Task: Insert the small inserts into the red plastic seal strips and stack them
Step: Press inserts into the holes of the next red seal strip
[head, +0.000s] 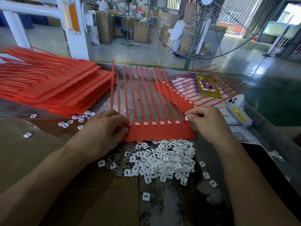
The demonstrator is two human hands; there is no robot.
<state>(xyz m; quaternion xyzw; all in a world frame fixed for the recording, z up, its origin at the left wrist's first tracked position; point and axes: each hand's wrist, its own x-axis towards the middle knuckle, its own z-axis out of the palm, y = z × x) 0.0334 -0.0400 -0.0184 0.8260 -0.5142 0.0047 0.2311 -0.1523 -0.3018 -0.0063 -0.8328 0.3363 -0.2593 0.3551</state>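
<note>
A red seal strip sheet (161, 132) lies flat in front of me, its thin tails pointing away, with white inserts seated in a row of its sockets. My left hand (104, 128) rests on the sheet's left end, fingers pressing it down. My right hand (206, 119) pinches a small white insert at the sheet's right end. A pile of loose white inserts (162, 160) lies just below the sheet. A second red sheet (180, 95) lies slanted at the right. A tall stack of red sheets (53, 84) sits at the left.
Brown cardboard (40, 144) covers the table's left and front. Scattered inserts (78, 119) lie by the stack. A white handheld device with a yellow label (237, 110) and printed papers (205, 85) sit at the right. A big floor fan (211, 25) stands behind the table.
</note>
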